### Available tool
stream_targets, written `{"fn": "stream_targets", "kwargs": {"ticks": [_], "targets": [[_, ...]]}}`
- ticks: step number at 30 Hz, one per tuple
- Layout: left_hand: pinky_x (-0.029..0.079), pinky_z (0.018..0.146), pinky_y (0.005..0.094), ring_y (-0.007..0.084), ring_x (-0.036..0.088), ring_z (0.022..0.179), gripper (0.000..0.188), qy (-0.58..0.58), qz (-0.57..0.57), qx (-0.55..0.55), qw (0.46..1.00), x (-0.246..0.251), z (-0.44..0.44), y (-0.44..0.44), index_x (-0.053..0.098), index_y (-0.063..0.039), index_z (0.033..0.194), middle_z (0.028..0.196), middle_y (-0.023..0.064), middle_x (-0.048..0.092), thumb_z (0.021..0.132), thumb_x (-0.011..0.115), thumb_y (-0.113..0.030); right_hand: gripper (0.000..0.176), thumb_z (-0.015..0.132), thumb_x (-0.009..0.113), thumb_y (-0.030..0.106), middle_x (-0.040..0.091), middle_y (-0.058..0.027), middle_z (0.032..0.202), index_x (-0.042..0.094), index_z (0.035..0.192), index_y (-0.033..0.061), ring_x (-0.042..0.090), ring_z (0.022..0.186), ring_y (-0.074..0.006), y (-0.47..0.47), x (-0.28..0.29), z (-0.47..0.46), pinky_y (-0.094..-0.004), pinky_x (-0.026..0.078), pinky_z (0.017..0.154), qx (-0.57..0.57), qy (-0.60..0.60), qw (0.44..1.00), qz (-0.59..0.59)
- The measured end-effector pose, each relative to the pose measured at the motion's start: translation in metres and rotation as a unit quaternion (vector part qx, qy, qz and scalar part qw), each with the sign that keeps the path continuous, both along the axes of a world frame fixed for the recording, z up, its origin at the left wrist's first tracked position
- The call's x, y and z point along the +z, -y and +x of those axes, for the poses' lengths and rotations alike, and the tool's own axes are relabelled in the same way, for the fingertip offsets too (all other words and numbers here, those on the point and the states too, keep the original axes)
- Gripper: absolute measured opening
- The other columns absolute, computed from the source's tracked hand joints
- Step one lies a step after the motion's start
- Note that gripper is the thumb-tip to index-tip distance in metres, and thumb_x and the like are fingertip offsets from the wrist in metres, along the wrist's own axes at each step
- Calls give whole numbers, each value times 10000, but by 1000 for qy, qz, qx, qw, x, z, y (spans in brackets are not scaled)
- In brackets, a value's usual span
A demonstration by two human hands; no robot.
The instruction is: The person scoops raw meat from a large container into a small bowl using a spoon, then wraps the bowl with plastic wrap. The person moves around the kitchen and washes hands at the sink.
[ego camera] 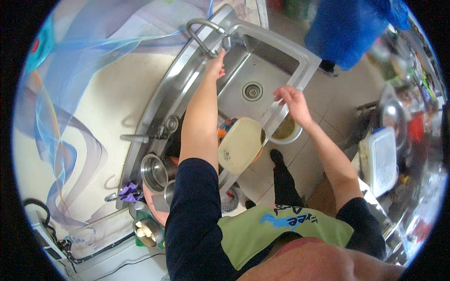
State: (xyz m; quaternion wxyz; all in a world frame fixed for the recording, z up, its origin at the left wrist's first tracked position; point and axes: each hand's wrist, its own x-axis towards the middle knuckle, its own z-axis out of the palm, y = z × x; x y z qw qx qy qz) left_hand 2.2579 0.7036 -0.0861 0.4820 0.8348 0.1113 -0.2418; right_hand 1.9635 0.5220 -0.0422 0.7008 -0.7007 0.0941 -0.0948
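Observation:
My left hand reaches to the base of the curved metal faucet, thumb extended and fingers curled; whether it grips the faucet is hard to tell. Below the faucet's outlet lies the stainless steel sink basin with its round drain. Over the basin's near right rim hovers my right hand, fingers loosely bent and apart, holding nothing. Just beneath it is a white bowl of greenish-brown liquid. A pale yellow oval plastic board or tray rests across the sink's near side, over a colourful patterned item.
Metal pots stand left of my left arm, near a second faucet and a purple cloth. A bowl of pale pieces is lower left. A lidded plastic container is at right; blue fabric hangs at the top.

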Motion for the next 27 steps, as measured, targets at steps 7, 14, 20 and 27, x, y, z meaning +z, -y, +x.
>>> {"fn": "stream_targets", "kwargs": {"ticks": [7, 14, 20, 27], "targets": [[445, 407, 318, 273, 595, 588, 581, -14, 11, 85, 996, -51, 60, 26, 542, 17, 894, 764, 182, 575, 814, 451, -551, 116, 880, 549, 138, 598, -56, 824, 528, 940, 40, 597, 724, -126, -14, -24, 98, -250, 486, 609, 69, -67, 954, 285], [474, 532, 301, 191, 585, 657, 586, -94, -336, 117, 930, -60, 20, 29, 556, 3, 962, 800, 121, 594, 863, 397, -552, 192, 791, 570, -17, 607, -103, 858, 519, 976, -5, 627, 759, -204, -37, -42, 205, -308, 532, 674, 25, -98, 873, 477], [491, 668, 369, 209, 584, 818, 336, -134, -458, -17, 879, -79, -34, -6, 548, -100, 1010, 925, 49, 595, 914, 412, -392, 43, 790, 592, 43, 589, -97, 633, 575, 771, 9, 596, 536, -174, -52, -41, 210, -283, 499, 473, 93, -161, 905, 382], [504, 700, 340, 202, 588, 849, 187, -198, -495, 127, 836, 6, -75, 37, 553, -98, 955, 965, 59, 602, 902, 457, -250, 82, 770, 561, 90, 627, -165, 715, 583, 773, 11, 619, 626, -306, -38, -58, 225, -360, 502, 575, 39, 49, 952, -298]]}}
